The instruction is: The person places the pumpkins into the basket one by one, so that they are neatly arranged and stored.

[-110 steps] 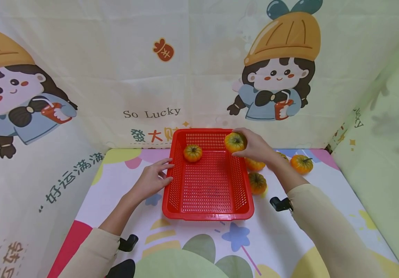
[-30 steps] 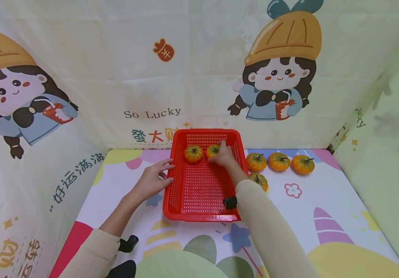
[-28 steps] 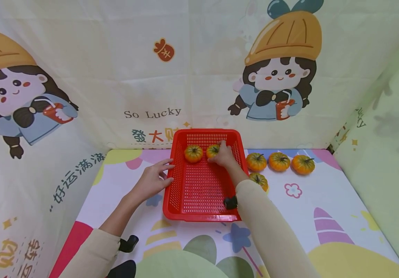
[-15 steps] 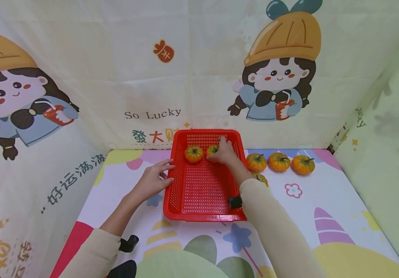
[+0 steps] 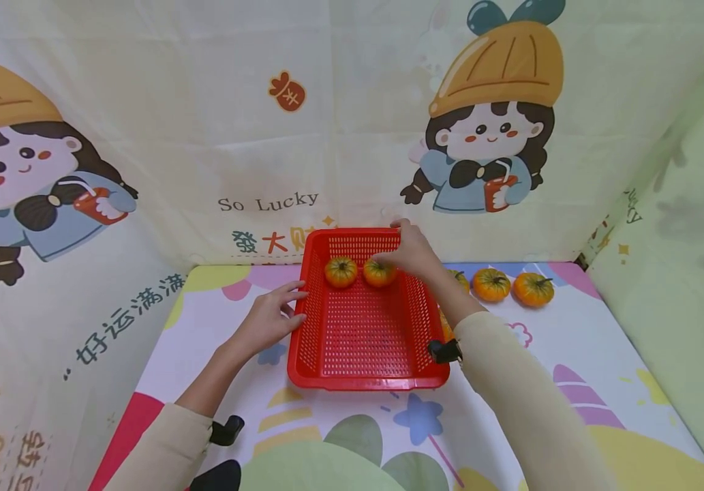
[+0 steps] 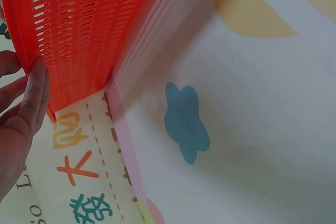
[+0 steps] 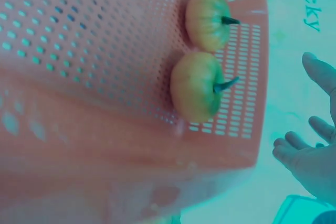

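Observation:
A red plastic basket (image 5: 364,383) with slotted walls stands on the table. Inside, at its back, two small orange-green pumpkins sit side by side: the left one (image 5: 341,272) and the right one (image 5: 379,274). My right hand (image 5: 416,251) hovers over the basket's back right corner, apart from the right pumpkin; in the right wrist view its fingers (image 7: 290,156) are spread and hold nothing. My left hand (image 5: 264,320) rests relaxed fingers against the basket's left side, and the left wrist view has those fingers (image 6: 34,95) along the outer wall.
Several more pumpkins are on the table right of the basket, such as the far right one (image 5: 533,290) and its neighbour (image 5: 491,285); my right forearm partly covers others. A printed cloth wall (image 5: 364,164) rises behind the table.
My right hand has brought a pumpkin into the basket, set it beside the first one and let go. It has since lifted up and to the right. The left hand stays put.

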### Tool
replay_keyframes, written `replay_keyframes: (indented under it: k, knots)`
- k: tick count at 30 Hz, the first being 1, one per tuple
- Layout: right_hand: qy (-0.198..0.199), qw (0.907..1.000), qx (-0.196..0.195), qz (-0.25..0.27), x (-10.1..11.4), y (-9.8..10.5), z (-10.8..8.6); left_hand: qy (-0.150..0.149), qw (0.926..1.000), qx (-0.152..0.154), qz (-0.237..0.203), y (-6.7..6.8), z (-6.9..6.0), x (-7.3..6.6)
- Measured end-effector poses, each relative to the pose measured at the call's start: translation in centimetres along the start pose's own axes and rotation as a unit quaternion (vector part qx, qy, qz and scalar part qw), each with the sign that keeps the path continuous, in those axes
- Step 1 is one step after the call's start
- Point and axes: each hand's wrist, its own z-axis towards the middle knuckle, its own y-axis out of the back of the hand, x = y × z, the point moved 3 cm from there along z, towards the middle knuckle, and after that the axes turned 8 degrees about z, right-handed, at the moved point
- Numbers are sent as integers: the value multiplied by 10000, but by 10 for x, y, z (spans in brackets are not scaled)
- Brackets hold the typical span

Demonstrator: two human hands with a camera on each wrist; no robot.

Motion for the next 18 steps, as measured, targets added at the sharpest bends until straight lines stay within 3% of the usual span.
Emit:
replay_keyframes:
  k: [11,18]
  knots:
    - [456,9985,-174,262,-14,38,-38,49,10000,15,-55,0,-3,1]
    - [659,9973,-121,316,-42,56,-65,25,10000,4,-42,-2,-2,1]
